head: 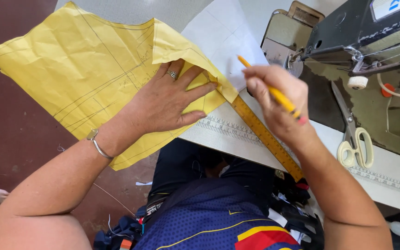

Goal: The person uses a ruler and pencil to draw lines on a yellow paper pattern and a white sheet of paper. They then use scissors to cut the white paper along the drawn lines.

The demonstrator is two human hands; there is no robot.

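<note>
- At the near edge of the bench [237, 28], a crumpled yellow paper pattern [84, 69] lies partly on the surface and partly overhanging the dark red floor [19, 139]; pencilled lines and curves cross it.
- The left hand [167, 99] lies flat on the pattern, fingers spread wide, pressing the paper down near its right-hand corner. A ring sits on one finger and a thin bracelet on the wrist.
- The pattern's upper right corner is folded over, just above the left hand's fingers.
- The right hand [274, 99] is closed around a yellow pencil [269, 88], tip pointing up and left, eraser end toward the wrist.
- A yellow ruler [265, 136] runs diagonally from the pattern's right corner down past the bench edge, passing under the right hand.
- A white sheet [223, 32] lies under the pattern's corner and the pencil tip.
- A printed measuring scale [230, 127] runs along the bench's front edge.
- Scissors [353, 134] with cream handles rest to the right, well apart from both hands.
- A sewing machine [357, 37] stands at the upper right.
</note>
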